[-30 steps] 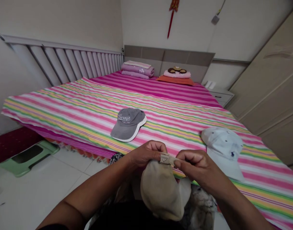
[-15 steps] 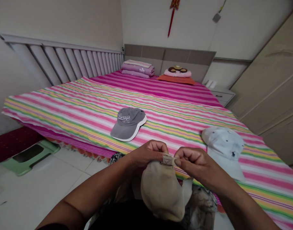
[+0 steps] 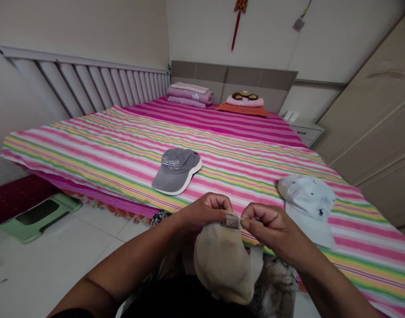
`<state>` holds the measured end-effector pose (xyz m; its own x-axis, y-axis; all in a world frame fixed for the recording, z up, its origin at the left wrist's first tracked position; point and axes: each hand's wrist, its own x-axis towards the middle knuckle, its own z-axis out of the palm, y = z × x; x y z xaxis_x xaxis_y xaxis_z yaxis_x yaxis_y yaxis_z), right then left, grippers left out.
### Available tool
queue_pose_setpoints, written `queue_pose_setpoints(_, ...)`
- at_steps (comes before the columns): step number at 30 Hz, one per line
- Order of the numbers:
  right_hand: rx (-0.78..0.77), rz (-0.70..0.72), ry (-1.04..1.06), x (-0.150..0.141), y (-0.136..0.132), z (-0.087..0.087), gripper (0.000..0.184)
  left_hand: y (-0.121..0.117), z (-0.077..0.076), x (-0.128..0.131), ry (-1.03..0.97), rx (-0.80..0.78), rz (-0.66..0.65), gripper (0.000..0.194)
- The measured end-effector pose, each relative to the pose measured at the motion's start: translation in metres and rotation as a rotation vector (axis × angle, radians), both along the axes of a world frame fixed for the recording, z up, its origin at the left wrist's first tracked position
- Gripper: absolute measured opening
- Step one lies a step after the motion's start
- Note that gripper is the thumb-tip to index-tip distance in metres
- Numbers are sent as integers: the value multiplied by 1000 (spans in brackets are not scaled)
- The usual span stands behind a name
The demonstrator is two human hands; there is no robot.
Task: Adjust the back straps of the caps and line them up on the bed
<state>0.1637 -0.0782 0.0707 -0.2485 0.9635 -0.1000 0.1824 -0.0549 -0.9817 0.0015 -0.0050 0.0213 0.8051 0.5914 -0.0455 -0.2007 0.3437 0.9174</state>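
I have both bare hands drawn together over a beige baseball cap [image 3: 220, 260], which hangs just off the near edge of the bed, its rounded crown below my grip. My left hand [image 3: 201, 213] pinches with narrowed fingers [image 3: 219, 200] at the left end of a small buckle [image 3: 232, 221] with a raised mark. My right hand [image 3: 273, 226] has thumb and forefinger closed on a short pale strap end just beside the buckle's right side. A lighter strip stands out at the cap's right edge.

Beyond my left hand, a gray baseball cap [image 3: 177, 170] lettered "Always" lies on the multicolored striped bedspread [image 3: 99, 145], brim toward me. Just beyond my right hand I see a pale blue baseball cap [image 3: 308, 205], its brim also toward me. Folded purple bedding [image 3: 189, 96] sits near the headboard [image 3: 205, 73], and a green stool [image 3: 40, 216] stands on the floor at left.
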Motion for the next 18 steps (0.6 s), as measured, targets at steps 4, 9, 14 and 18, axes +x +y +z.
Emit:
queue_pose_setpoints(4, -6, -26, 15, -1, 0, -2, 26, -2, 1, 0, 12, 2, 11, 24)
queue_pose_setpoints(9, -25, -59, 58, -3, 2, -7, 29, -6, -2, 4, -37, 32, 95, 24)
queue_pose_setpoints(14, -82, -82, 163, 0, 3, -23, 23, -10, -6, 6, -30, 103, 194, 24)
queue_pose_setpoints(18, -125, -73, 256, 0, 1, -31, 21, -10, -8, 2, -43, 134, 119, 26)
